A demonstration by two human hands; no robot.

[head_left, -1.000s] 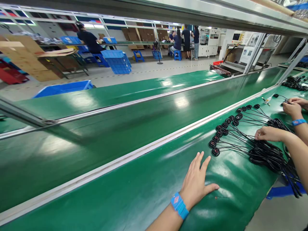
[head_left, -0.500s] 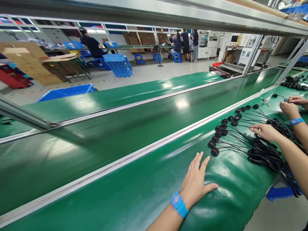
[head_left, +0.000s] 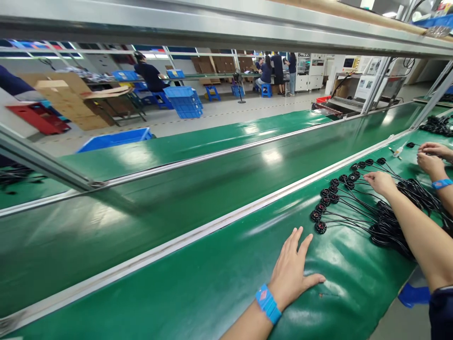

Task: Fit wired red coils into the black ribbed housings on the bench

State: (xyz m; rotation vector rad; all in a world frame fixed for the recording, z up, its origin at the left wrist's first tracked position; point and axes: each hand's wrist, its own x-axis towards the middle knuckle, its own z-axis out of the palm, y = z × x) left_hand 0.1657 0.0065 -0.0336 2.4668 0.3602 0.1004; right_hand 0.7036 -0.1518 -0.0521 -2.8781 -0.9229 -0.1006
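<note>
My left hand (head_left: 292, 269) lies spread on the green work surface (head_left: 198, 293), a blue wristband around its wrist and nothing in its grasp. To the right, my right hand (head_left: 380, 183) is closed in a pinch on a thin black cable, beside a cluster of small round black parts (head_left: 333, 189). Some of these parts show reddish insides, and each seems to end a thin black cable. The cables run back into a coiled black bundle (head_left: 387, 224) below my right forearm. My fingertips partly hide the pinched cable.
A co-worker's hands (head_left: 433, 158) work at the right edge, near a small white connector (head_left: 398, 150). A pale rail (head_left: 226, 218) separates the work surface from the green conveyor belt (head_left: 226, 182). A metal beam (head_left: 226, 23) spans overhead. Another cable pile (head_left: 437, 125) lies farther right.
My right hand has moved left and away from me, closer to the round parts. My left hand stays flat in the same place. The view has shifted slightly.
</note>
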